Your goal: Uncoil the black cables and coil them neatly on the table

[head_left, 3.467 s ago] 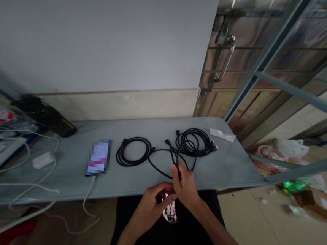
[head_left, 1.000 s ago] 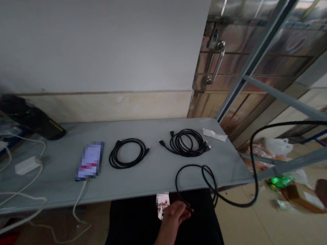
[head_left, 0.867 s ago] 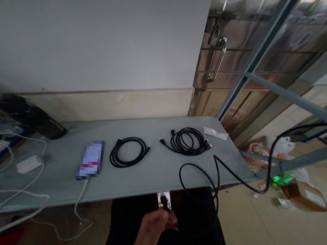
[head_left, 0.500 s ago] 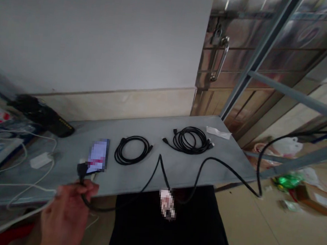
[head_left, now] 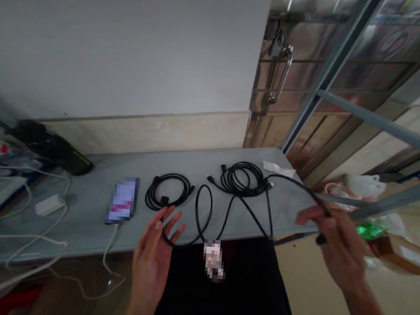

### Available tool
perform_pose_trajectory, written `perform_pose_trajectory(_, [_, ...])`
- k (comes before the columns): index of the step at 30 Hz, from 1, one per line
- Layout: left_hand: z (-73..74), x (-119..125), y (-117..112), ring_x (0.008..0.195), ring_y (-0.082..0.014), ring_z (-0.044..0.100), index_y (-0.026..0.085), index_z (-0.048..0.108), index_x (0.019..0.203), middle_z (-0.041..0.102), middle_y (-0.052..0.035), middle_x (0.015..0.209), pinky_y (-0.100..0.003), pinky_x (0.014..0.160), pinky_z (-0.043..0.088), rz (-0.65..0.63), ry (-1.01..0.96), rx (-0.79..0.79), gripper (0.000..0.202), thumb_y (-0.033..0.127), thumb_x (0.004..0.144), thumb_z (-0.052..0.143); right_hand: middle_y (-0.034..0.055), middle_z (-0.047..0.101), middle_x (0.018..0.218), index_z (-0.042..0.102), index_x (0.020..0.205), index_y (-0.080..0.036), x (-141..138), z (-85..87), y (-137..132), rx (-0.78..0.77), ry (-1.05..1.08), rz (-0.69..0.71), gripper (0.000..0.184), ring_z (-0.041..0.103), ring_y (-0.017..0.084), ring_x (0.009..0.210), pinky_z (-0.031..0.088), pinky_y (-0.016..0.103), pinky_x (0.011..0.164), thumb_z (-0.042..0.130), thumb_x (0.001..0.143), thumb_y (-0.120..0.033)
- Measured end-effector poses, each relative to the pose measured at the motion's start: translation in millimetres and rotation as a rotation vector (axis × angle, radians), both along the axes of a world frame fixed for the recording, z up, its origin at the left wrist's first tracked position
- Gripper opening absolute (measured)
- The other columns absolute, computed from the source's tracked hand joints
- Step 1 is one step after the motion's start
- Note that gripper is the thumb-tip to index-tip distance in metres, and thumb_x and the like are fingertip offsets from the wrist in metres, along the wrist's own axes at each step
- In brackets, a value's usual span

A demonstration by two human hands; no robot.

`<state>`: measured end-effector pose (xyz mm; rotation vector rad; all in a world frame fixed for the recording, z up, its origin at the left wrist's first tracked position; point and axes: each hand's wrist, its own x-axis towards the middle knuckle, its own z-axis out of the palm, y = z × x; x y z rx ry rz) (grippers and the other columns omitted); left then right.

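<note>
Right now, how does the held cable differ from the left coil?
The held cable runs in loose loops; the left coil is wound in a ring. The held cable spans the right hand and open left hand; the left coil lies flat on the table. Both are black.

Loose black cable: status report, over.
Left hand open, loose black cable draped across its fingers. Right hand pinching its far end. Small coil, big coil, phone behind the slack.
</note>
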<state>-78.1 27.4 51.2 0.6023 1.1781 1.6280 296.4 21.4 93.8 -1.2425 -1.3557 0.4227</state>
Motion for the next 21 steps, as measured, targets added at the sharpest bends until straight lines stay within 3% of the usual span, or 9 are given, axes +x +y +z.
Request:
perform_pose_trajectory(2, [-3.0,11,0,0.145,-0.0371,0.067,0.029,0.082,0.129,0.071,-0.0106,0.158,-0.053,0.111,0.062,-0.056,-0.046,-0.011,0.043,0.052,0.093,0.088,0.0102,0.078,0.116,0.075,0.125,-0.028,-36,-12.1,3,-0.028,-0.267,0.249,0.030,0.075,0.026,0.107,0.064,0.043,0.094,0.050,0.118,-0.042])
perform_pose_trajectory(4, [-5.0,20,2,0.145,-0.0377,0.068,0.027,0.082,0.128,0.074,-0.0117,0.153,-0.054,0.113,0.062,-0.099,-0.116,-0.041,0.045,0.049,0.090,0.092,0.0116,0.073,0.139,0.069,0.133,-0.027,-74,-22.9,7,-0.038,-0.451,0.425,0.025,0.071,0.027,0.127,0.060,0.047,0.113,0.050,0.118,-0.028])
perform_pose_trajectory(6, [-6.7,26,4,0.139,-0.0372,0.072,0.025,0.081,0.127,0.078,-0.0133,0.147,-0.053,0.111,0.063,-0.131,-0.179,-0.076,0.048,0.047,0.087,0.094,0.0129,0.071,0.142,0.067,0.131,-0.025,-109,-33.0,13,-0.025,-0.600,0.542,0.025,0.069,0.028,0.130,0.058,0.050,0.117,0.049,0.115,-0.018])
perform_pose_trajectory(8, [-7.8,29,7,0.131,-0.0352,0.077,0.024,0.078,0.132,0.079,-0.0140,0.144,-0.051,0.108,0.064,-0.158,-0.208,-0.094,0.052,0.046,0.088,0.093,0.0136,0.074,0.133,0.064,0.132,-0.021,-138,-43.8,19,-0.037,-0.725,0.627,0.024,0.072,0.030,0.124,0.059,0.050,0.114,0.052,0.113,-0.013])
perform_pose_trajectory(12, [-7.4,26,12,0.111,-0.0267,0.083,0.025,0.071,0.144,0.083,-0.0113,0.132,-0.043,0.101,0.066,-0.136,-0.198,-0.107,0.063,0.042,0.088,0.094,0.0157,0.080,0.115,0.053,0.150,-0.009,-176,-64.6,25,-0.059,-0.870,0.717,0.035,0.079,0.030,0.105,0.063,0.044,0.100,0.055,0.116,-0.017])
perform_pose_trajectory(16, [-2.5,14,21,0.078,-0.0130,0.075,0.026,0.070,0.141,0.084,-0.0056,0.116,-0.029,0.076,0.063,-0.104,-0.175,-0.078,0.066,0.037,0.082,0.099,0.0151,0.082,0.111,0.050,0.154,-0.009,-190,-72.6,32,-0.013,-0.949,0.726,0.040,0.082,0.029,0.095,0.062,0.037,0.081,0.056,0.119,-0.027])
perform_pose_trajectory(19, [2.8,4,31,0.066,-0.0083,0.063,0.023,0.074,0.127,0.079,-0.0014,0.104,-0.025,0.064,0.055,-0.134,-0.153,-0.009,0.052,0.034,0.082,0.099,0.0128,0.083,0.114,0.055,0.150,-0.014,-195,-72.2,48,0.073,-1.007,0.746,0.045,0.082,0.027,0.091,0.061,0.038,0.083,0.060,0.118,-0.044])
perform_pose_trajectory(21, [4.9,-4,41,0.063,-0.0091,0.061,0.023,0.075,0.120,0.076,0.0001,0.098,-0.025,0.060,0.053,-0.148,-0.098,0.044,0.046,0.034,0.082,0.098,0.0116,0.083,0.111,0.065,0.138,-0.015,-198,-71.9,66,0.142,-1.041,0.744,0.042,0.081,0.026,0.093,0.060,0.040,0.091,0.058,0.117,-0.052])
